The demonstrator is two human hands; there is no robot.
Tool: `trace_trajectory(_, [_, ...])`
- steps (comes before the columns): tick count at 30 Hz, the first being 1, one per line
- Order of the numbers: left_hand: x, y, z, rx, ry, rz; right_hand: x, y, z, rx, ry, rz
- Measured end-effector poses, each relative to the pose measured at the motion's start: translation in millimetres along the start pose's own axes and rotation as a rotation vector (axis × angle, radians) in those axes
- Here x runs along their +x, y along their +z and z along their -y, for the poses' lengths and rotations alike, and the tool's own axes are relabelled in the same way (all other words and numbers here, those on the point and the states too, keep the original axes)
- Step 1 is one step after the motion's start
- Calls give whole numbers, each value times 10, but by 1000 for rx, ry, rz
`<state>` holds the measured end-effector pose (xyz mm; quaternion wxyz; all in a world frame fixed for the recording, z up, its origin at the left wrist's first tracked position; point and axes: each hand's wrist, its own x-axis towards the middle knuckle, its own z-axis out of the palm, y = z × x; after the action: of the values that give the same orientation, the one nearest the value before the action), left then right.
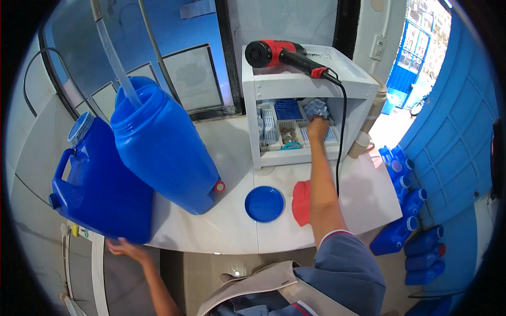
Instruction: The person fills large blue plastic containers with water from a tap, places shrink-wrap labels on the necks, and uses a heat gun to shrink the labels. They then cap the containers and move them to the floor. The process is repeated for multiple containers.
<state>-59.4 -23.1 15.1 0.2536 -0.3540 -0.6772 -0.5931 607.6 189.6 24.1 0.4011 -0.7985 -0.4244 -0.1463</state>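
My right hand (317, 128) reaches into the white shelf box (294, 158), its fingers at a crumpled patterned plastic wrapper (315, 107); whether they grip it is unclear. My left hand (124, 249), fingers spread, is beside the lower edge of a blue jug with a handle (106, 177). Next to that jug, an open-topped blue water container (166, 146) with a small red-rimmed spout (219, 187) has a clear hose (118, 67) reaching into its mouth. A round blue lid (264, 204) lies on the counter, and a red cloth (301, 202) is partly hidden by my right forearm.
A red and black heat gun (276, 55) rests on the shelf box, its black cord (343, 130) hanging down in front. Inside are white baskets (289, 133) with small packets. A beige mug (359, 145) stands at right. Several blue jugs (395, 237) stand on the floor beyond the counter (237, 237).
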Motion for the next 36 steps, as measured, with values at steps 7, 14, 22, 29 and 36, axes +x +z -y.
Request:
trace_trajectory(7, [-1073,126,-1670,-570,522,1033,606,314,-383,-305,-205,253])
trace_trajectory(14, [-1562,746,-3039,-875,453,1282,649,457,-257,-421,-147,341])
trace_trajectory(22, [-1870,960,-3748,-1025,141,1413,704,346,-526,199,88,38])
trace_trajectory(29, [-1945,1262,-4150,-1029,85,1243,-305,-746,355,1277,363,293])
trace_trajectory(36, [-1901,888,-4341,-1070,273,1188,-964,-1685,645,1697,454,560])
